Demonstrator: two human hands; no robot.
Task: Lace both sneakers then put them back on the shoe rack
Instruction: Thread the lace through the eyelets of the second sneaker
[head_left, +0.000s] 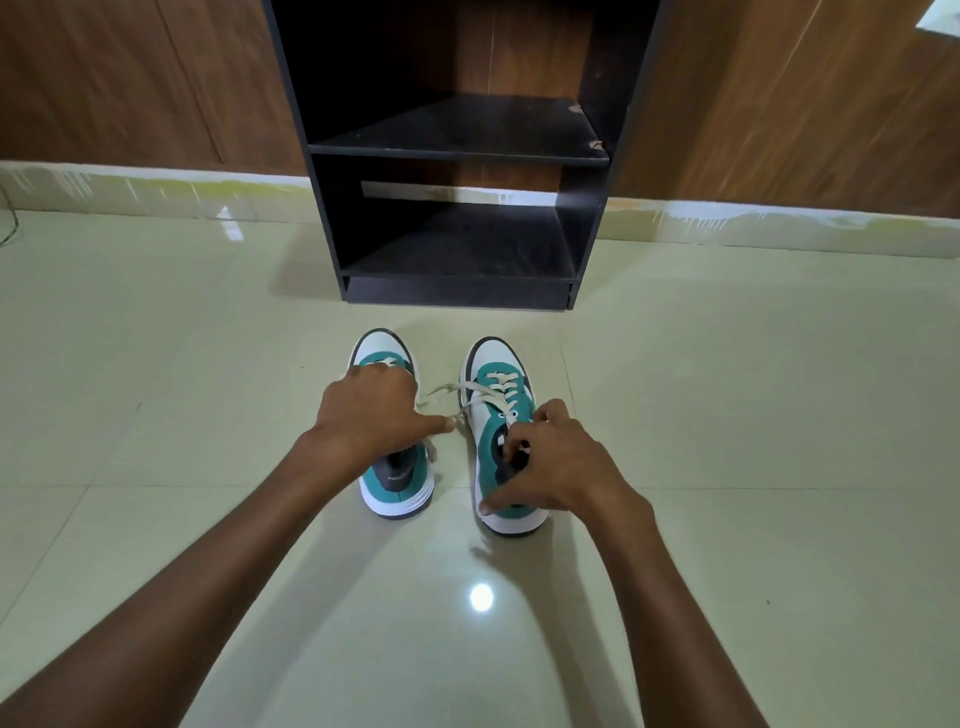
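Two sneakers (501, 415) stand parallel, toes toward the shoe rack (457, 150).

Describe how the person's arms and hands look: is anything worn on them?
Both arms are bare as far as the picture shows: no sleeves are visible. The left hand and right hand wear no gloves; no watch, bracelet or ring can be seen on wrists or fingers.

Both forearms were bare from the bottom edge of the picture up to the wrists, with no sleeve to see. The left hand (371, 410) and right hand (550, 467) seemed to wear no ring, watch or glove.
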